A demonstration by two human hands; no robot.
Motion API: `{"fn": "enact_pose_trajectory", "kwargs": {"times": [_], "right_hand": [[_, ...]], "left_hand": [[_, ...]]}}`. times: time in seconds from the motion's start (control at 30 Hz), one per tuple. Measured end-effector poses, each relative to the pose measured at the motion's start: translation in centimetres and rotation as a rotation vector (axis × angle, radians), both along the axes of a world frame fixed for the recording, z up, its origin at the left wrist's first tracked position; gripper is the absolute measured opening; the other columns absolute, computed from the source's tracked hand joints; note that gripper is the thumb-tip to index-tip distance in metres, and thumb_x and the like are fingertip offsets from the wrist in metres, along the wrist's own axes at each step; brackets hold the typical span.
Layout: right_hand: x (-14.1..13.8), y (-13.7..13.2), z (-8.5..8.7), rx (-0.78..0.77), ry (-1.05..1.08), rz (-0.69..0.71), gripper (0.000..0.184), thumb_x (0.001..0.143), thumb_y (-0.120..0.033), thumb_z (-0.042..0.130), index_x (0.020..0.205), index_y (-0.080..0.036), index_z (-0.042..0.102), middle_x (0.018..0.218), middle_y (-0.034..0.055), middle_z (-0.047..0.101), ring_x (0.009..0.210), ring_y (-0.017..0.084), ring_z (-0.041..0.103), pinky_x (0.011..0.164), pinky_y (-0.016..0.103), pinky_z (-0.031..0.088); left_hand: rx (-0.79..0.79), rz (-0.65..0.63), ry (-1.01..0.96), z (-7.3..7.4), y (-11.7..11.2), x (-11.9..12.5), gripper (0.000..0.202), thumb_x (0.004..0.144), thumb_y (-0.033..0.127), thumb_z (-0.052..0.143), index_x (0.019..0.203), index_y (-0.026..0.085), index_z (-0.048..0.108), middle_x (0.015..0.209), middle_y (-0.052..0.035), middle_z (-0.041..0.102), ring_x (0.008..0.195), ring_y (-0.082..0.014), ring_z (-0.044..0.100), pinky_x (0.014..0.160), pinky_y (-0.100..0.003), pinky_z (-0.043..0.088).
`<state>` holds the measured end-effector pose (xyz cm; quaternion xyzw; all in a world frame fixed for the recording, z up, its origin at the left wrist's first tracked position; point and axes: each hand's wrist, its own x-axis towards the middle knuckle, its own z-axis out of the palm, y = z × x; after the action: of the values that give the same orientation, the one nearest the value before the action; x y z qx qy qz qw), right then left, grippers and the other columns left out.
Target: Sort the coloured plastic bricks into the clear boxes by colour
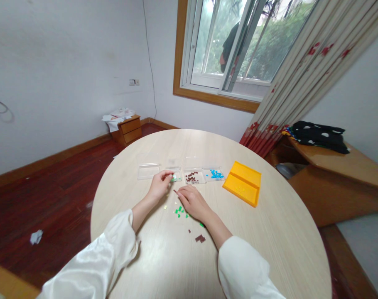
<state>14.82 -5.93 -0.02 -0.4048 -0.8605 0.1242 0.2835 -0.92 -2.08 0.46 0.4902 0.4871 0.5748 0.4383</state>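
My left hand (pixel 159 185) is closed in a pinch at the near edge of a small clear plastic box (pixel 177 180) with green pieces; what its fingertips hold is too small to make out. My right hand (pixel 192 201) hovers low over the table, palm down, with a tiny brown building block (pixel 175 191) at its thumb and fingertips. Loose green blocks (pixel 180 209) lie just below the right hand, with a few pale yellow bits (pixel 165 207) beside them. Closer to me are several dark brown blocks (pixel 200 238).
A row of clear boxes crosses the round table (pixel 164 265): one box (pixel 149 171) at left, one with brown blocks (pixel 192 177), one with blue blocks (pixel 216 174). An open yellow case (pixel 243 182) lies right of them. A desk (pixel 320 162) stands beyond.
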Motion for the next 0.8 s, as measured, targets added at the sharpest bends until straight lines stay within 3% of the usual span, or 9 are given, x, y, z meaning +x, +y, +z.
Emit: {"fn": "enact_pose_trajectory", "kwargs": {"times": [0.13, 0.33, 0.53, 0.8], "right_hand": [[0.12, -0.01, 0.10, 0.049, 0.022, -0.007, 0.021, 0.090, -0.019, 0.044, 0.087, -0.016, 0.065, 0.089, 0.0076, 0.064, 0.086, 0.018, 0.055, 0.080, 0.034, 0.044], [-0.22, -0.54, 0.37, 0.060, -0.054, 0.088, 0.021, 0.087, -0.024, 0.052, 0.103, -0.020, 0.064, 0.110, 0.0088, 0.060, 0.107, 0.021, 0.051, 0.091, 0.039, 0.040], [-0.40, -0.38, 0.05, 0.020, -0.064, 0.058, 0.025, 0.091, -0.017, 0.042, 0.097, -0.016, 0.066, 0.101, 0.0079, 0.066, 0.098, 0.019, 0.056, 0.088, 0.037, 0.041], [-0.32, -0.26, 0.04, 0.016, -0.007, 0.048, 0.024, 0.090, -0.015, 0.042, 0.091, -0.014, 0.066, 0.095, 0.0082, 0.066, 0.092, 0.019, 0.055, 0.086, 0.035, 0.045]], "left_hand": [[0.008, -0.004, 0.014, -0.19, 0.14, -0.14, 0.016, 0.064, 0.023, 0.060, 0.075, 0.015, 0.069, 0.078, -0.0055, 0.069, 0.074, -0.0161, 0.060, 0.075, -0.029, 0.044], [0.017, -0.010, 0.021, -0.53, 0.29, -0.18, 0.017, 0.064, 0.024, 0.061, 0.076, 0.015, 0.069, 0.079, -0.0059, 0.070, 0.075, -0.0163, 0.060, 0.076, -0.029, 0.045], [0.010, -0.016, 0.032, -0.64, 0.35, -0.15, 0.017, 0.064, 0.024, 0.061, 0.077, 0.015, 0.069, 0.081, -0.0061, 0.070, 0.077, -0.0164, 0.061, 0.077, -0.029, 0.045], [0.004, -0.018, 0.033, -0.41, 0.19, -0.09, 0.018, 0.063, 0.025, 0.061, 0.076, 0.015, 0.068, 0.079, -0.0055, 0.069, 0.075, -0.0158, 0.059, 0.075, -0.029, 0.044]]}}
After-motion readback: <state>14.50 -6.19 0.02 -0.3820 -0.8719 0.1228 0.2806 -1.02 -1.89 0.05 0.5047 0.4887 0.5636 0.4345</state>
